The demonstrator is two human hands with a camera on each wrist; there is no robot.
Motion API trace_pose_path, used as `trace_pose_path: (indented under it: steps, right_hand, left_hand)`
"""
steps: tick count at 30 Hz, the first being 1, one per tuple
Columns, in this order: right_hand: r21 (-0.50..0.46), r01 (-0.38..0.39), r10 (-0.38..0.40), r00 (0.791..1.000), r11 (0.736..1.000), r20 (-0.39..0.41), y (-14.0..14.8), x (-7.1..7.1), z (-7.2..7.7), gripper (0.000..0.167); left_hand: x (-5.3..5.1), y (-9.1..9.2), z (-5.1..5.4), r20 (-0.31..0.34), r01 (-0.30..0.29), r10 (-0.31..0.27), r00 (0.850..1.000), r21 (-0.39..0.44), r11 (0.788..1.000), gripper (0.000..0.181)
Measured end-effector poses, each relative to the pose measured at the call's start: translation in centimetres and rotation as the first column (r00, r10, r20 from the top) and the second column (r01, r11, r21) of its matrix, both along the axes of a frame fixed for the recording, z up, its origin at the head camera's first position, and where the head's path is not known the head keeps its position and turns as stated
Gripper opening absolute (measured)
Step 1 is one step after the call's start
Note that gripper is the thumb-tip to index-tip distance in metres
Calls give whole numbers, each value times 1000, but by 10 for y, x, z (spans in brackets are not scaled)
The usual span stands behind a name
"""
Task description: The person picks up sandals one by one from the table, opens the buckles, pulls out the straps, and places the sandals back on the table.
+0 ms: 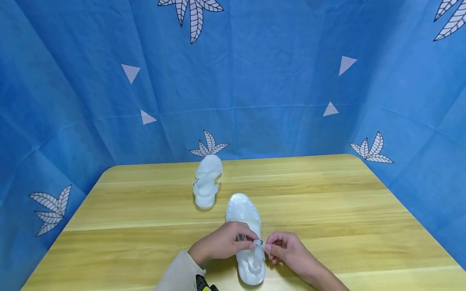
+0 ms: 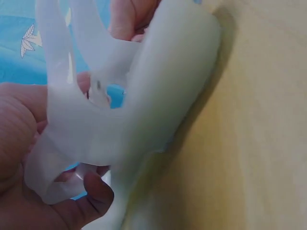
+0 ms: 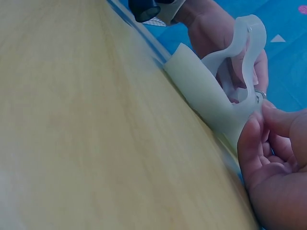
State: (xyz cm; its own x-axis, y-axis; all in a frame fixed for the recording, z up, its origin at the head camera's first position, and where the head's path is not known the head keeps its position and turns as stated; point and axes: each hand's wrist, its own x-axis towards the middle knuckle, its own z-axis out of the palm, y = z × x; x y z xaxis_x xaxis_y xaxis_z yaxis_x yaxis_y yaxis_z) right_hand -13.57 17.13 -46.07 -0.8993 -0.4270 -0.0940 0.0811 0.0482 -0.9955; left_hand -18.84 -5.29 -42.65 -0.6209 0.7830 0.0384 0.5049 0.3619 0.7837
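A white translucent sandal [image 1: 243, 209] lies on the wooden table with its toe pointing away and its heel towards me. My left hand [image 1: 226, 241] reaches over the sandal from the left and grips its strap beside a small metal buckle [image 1: 258, 242]. On the other side, the right hand [image 1: 290, 252] pinches the strap's end [image 3: 259, 109] between thumb and forefinger, close to the buckle. The left wrist view shows the left hand's fingers [image 2: 98, 194] around the looped strap [image 2: 60, 103], which partly hides them.
A matching white sandal [image 1: 206, 182] with a buckled strap stands farther back, left of the first. The wooden table [image 1: 338, 202] has rounded far corners. Blue cloth [image 1: 269, 81] printed with leaves and triangles hangs behind it and along both sides.
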Motion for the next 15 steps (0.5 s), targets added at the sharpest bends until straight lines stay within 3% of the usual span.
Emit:
trace_pose_path:
  steps: [7,15]
  right_hand:
    - [-120,2,4,999,993,52,0,0,-1,15]
    - [-216,3,11,998,976,64,-2,1,-2,11]
  left_hand:
    - [2,3,-8,58,-48,43,997,82,996,18]
    - [4,6,-9,76,-87,79,994,98,991,16]
